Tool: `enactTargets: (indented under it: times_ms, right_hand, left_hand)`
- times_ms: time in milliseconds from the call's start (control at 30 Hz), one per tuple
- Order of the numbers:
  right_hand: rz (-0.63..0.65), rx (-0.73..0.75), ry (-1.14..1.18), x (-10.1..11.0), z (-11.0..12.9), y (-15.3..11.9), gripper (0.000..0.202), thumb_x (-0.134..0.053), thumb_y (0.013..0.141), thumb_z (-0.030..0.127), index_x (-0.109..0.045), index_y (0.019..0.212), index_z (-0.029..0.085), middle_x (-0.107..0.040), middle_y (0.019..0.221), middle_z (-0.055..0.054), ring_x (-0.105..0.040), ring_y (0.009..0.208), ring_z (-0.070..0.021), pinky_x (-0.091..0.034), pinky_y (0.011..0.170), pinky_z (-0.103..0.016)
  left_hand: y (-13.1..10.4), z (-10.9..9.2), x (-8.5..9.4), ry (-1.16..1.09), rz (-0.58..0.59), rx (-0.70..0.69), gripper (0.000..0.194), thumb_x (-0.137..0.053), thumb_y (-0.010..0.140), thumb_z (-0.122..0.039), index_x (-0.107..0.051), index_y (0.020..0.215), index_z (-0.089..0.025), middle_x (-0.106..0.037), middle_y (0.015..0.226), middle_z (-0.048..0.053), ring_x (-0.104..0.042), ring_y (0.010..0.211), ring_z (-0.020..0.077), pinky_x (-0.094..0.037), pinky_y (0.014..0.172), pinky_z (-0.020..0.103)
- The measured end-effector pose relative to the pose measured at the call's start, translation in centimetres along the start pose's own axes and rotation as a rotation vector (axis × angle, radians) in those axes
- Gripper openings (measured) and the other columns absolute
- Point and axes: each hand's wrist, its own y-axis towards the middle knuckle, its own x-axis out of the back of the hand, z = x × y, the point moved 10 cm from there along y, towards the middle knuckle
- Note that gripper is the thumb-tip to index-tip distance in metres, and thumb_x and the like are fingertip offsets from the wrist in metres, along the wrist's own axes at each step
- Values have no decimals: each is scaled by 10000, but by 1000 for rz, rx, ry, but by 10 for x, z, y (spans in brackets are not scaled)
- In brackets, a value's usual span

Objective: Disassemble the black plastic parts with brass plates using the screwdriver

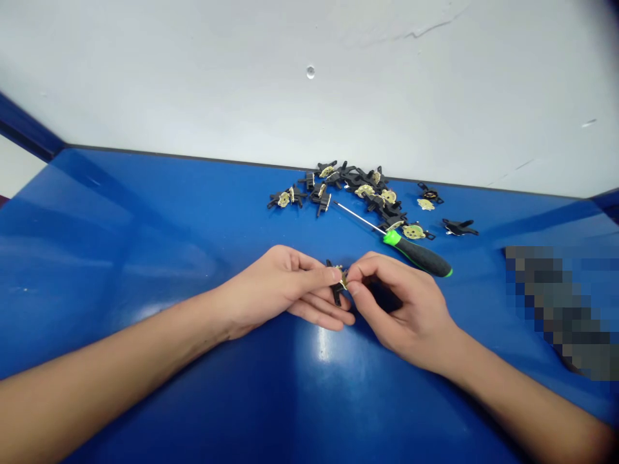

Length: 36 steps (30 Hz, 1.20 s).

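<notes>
My left hand (294, 287) grips a small black plastic part with a brass-coloured metal plate (337, 293) between thumb and fingers, over the blue table. Close against it, my right hand (401, 299) has its thumb and index finger pinched at the part's right edge. Whatever those fingertips hold, if anything, is too small to make out. Just beyond my hands lies a screwdriver (420, 256) with a green and black handle, its shaft pointing to the upper left.
Several similar black parts with brass-coloured plates (366, 190) are heaped near the back edge. One black part (459, 227) lies apart at right, near a loose plate (425, 204). A blurred-out dark object (561, 316) is on the right. A white wall (217, 77) rises behind the blue table (145, 245).
</notes>
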Motion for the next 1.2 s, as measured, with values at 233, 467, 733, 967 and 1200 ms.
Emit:
enactTargets:
  times_ms: [233, 467, 733, 967, 1200]
  right_hand:
    - [-36, -56, -38, 0, -1, 0, 103, -569, 946, 130, -615, 883, 198, -644, 740, 21, -571, 635, -92, -473, 599, -232]
    - [-39, 127, -130, -1, 12, -4, 110, -600, 939, 76, -605, 979, 178, -651, 855, -16, -604, 738, -107, -505, 667, -243]
    - [190, 416, -364, -7, 32, -11, 103, -579, 965, 67, -641, 1039, 103, -694, 934, -109, -646, 855, -195, -565, 738, -324]
    - [273, 532, -660, -24, 40, -17, 145, -539, 963, 71, -667, 899, 97, -650, 813, -105, -586, 743, -229, -521, 643, -375]
    - [279, 541, -744, -32, 44, -15, 274, -463, 984, 108, -610, 759, 161, -571, 706, -53, -498, 615, -199, -441, 561, -356]
  left_hand:
    - [3, 1, 0, -17, 9, 4, 320, -823, 828, -409, -757, 806, -96, -797, 783, 102, -815, 820, 252, -661, 722, 276]
    - [3, 2, 3, 6, -35, -7, 308, -864, 777, -369, -735, 796, -90, -806, 773, 123, -817, 803, 267, -672, 716, 288]
    - [4, 4, 3, 109, -84, -33, 434, -896, 700, -473, -693, 794, -102, -796, 767, 113, -814, 761, 270, -683, 651, 295]
    - [1, 6, 1, 131, -94, -49, 167, -754, 875, -245, -671, 823, -111, -783, 684, 75, -813, 768, 235, -680, 636, 263]
    - [0, 3, -6, 106, -72, -92, 87, -681, 882, -130, -659, 799, -124, -785, 694, 45, -790, 686, 176, -679, 638, 258]
